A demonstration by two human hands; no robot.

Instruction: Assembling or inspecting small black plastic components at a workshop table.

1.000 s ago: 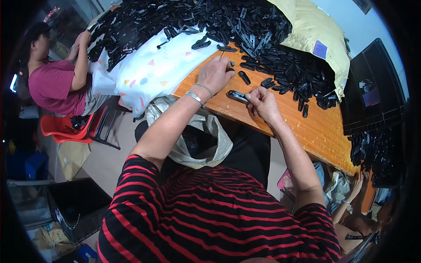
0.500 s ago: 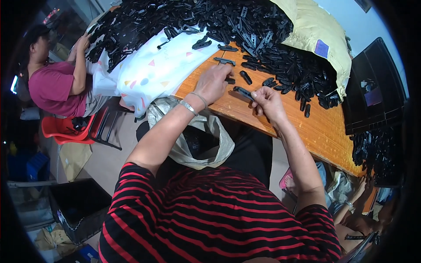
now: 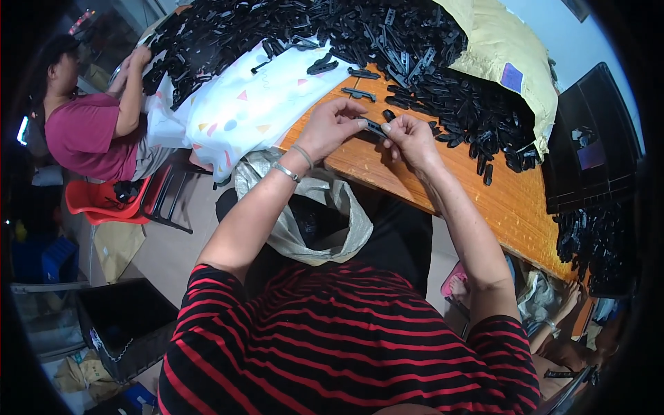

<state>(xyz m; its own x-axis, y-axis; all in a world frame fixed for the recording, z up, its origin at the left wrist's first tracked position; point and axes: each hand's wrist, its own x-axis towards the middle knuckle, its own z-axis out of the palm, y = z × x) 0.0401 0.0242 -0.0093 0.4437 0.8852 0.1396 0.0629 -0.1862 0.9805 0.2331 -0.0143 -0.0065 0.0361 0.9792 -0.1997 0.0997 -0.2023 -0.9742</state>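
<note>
Above the near edge of the wooden table [image 3: 512, 221], a slim black plastic part [image 3: 374, 127] with a slotted face lies between my hands. My left hand [image 3: 330, 130] pinches its left end between thumb and fingers. At the other end, my right hand [image 3: 413, 142] grips it with thumb and forefinger; its remaining fingers are curled. Just beyond my fingers, a small black piece [image 3: 389, 115] rests on the wood. Two more long black parts [image 3: 359, 94] lie beyond my left hand. What exactly the part is, I cannot tell.
A big heap of black parts [image 3: 290, 28] covers the far table, spilling from a yellowish sack [image 3: 494, 41]. White patterned sheeting [image 3: 242, 104] drapes at left. An open woven bag [image 3: 356, 238] sits at my lap. A co-worker [image 3: 90, 131] sits left, by a red chair [image 3: 104, 200].
My left hand has come off the tabletop and taken the part's left end. My right hand has moved slightly up and left with the part, bringing both hands together.
</note>
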